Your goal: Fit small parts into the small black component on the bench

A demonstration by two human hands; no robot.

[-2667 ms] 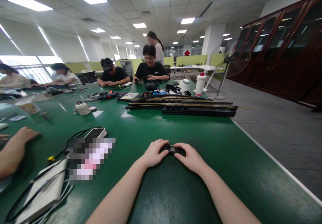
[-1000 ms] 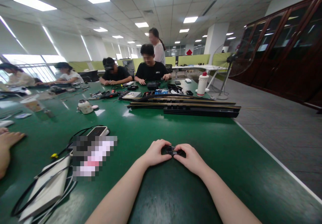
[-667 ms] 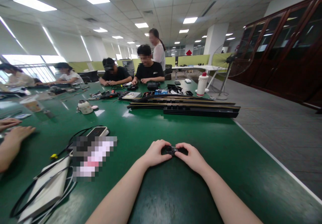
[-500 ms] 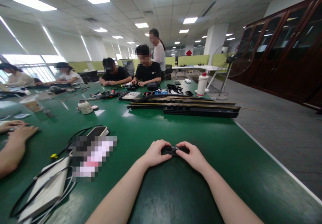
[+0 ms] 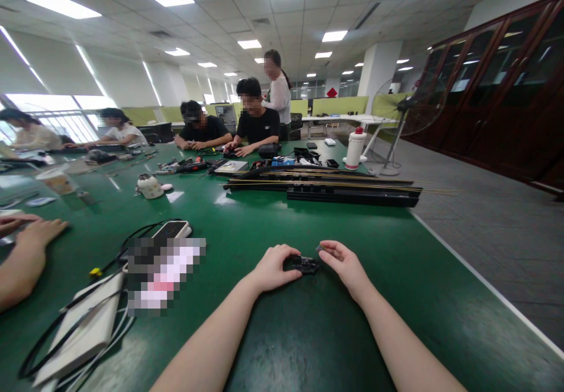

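My left hand (image 5: 277, 268) is closed on a small black plastic part (image 5: 305, 264), thumb at its near side and fingers at its far side. The part lies low over the green table (image 5: 247, 233), its right end free. Just to the right, my right hand (image 5: 343, 265) pinches a tiny greyish piece (image 5: 319, 248) between thumb and index finger, apart from the black part. That piece is too small for me to name its kind.
Long black rails (image 5: 352, 195) with thin brass-coloured rods lie across the table ahead. A white bottle (image 5: 355, 148) stands behind them. To the left are a power bank-like device (image 5: 171, 230), cables, a white box (image 5: 81, 333) and another person's hand (image 5: 42, 233).
My right hand has drawn away from the black part, up and slightly right, with the tiny piece in its fingertips. My left hand stays in place on the part.
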